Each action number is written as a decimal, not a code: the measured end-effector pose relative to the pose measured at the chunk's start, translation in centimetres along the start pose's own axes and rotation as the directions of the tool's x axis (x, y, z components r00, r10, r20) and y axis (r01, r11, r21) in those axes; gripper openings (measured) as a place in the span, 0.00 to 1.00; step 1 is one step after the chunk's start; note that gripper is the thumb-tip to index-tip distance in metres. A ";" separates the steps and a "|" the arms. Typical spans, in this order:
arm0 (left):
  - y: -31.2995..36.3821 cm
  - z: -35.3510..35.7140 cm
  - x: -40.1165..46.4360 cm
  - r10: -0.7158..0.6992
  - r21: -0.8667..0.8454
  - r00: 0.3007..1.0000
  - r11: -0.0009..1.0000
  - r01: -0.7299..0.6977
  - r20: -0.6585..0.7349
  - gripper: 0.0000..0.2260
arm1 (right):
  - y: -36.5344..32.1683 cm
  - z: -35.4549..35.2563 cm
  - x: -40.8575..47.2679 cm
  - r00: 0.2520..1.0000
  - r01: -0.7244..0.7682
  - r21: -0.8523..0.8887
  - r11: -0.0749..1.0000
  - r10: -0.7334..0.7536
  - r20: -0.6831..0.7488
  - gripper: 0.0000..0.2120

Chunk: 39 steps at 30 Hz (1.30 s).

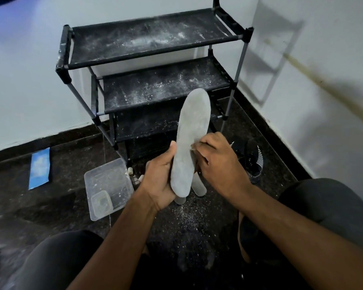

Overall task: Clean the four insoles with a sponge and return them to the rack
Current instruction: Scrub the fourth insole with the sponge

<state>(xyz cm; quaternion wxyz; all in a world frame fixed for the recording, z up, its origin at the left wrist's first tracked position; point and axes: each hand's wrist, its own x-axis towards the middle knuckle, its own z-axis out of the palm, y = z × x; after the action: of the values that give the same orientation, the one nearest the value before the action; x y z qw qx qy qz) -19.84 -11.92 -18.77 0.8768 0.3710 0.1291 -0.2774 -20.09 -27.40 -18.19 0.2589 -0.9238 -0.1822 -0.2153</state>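
The left hand (159,181) grips the heel end of a long grey foam insole (189,141), fingers curled round its edge and the thumb lying along the left side, so that the toe end stands up in the air in front of the rack. The right hand (216,160) is curled against the right edge of the same insole, about at the middle; a small pale scrap shows at its fingertips, probably the sponge, but it is too much hidden to be sure.

The insole looks thin and light, and I judge it is soft enough to bend when pressed. So it is better to support it from behind with the palm near the place of rubbing, and not only at the heel.

Below the hands, two more grey insole ends (199,188) rest on the dark speckled floor (71,206), which is dusted with white powder. Near them on the left lies a clear plastic tray (107,185) with a smaller box inside. Behind stands the black fabric shoe rack (151,45); its shelves carry white powder and no insoles are on them
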 end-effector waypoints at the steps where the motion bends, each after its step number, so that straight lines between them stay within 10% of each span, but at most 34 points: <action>1: 0.0 -0.2 0.1 0.002 -0.008 1.000 1.000 -0.002 0.003 0.24 | -0.5 0.1 -0.1 1.000 0.020 0.028 0.999 -0.020 0.022 0.04; 14: -0.2 -0.8 0.6 0.012 -0.027 0.996 1.000 -0.009 0.084 0.29 | -2.6 0.7 -0.8 0.995 0.086 0.302 0.949 -0.100 0.028 0.08; 39: -0.5 -0.7 0.8 -0.054 0.011 0.997 0.999 0.053 0.054 0.27 | -2.4 0.5 -0.4 0.979 0.163 0.071 0.984 -0.170 0.110 0.06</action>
<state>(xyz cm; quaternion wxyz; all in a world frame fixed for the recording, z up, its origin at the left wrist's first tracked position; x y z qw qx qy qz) -19.50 -11.99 -19.86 0.8704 0.3640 0.1137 -0.3114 -21.39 -25.33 -17.83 0.2573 -0.9079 -0.2801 -0.1764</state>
